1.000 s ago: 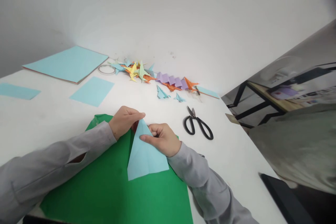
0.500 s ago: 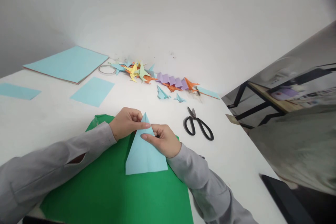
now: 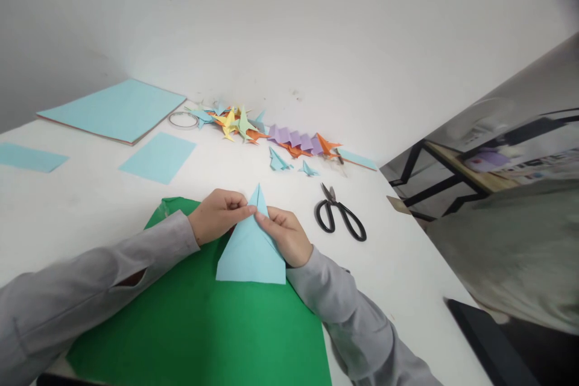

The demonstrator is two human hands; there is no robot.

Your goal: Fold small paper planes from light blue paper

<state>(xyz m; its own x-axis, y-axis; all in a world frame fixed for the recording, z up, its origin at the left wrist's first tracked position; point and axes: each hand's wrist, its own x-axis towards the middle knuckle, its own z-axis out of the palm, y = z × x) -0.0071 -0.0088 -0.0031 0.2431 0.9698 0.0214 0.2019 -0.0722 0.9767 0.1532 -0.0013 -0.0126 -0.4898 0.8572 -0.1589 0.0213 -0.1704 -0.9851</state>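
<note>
A light blue folded paper (image 3: 251,256), pointed at the top and wide at the bottom, is held up over a green sheet (image 3: 190,319). My left hand (image 3: 221,214) pinches its left edge near the upper part, thumb on the front. On the other side my right hand (image 3: 288,232) grips the right edge, its thumb meeting the left thumb at the middle crease. The fingers of both hands go behind the paper and are partly hidden. Black-handled scissors (image 3: 337,211) lie to the right of my right hand, blades pointing away.
Along the wall lie yellow and green folded paper figures (image 3: 235,123) and a purple pleated paper piece (image 3: 296,140). Two small blue folded figures sit in front. Blue sheets (image 3: 158,157), a large blue stack (image 3: 117,110) and a tape roll (image 3: 183,120) are at left.
The folded paper has moved up a little, away from me. My right thumb has shifted up along it to meet my left thumb. My left hand has barely moved.
</note>
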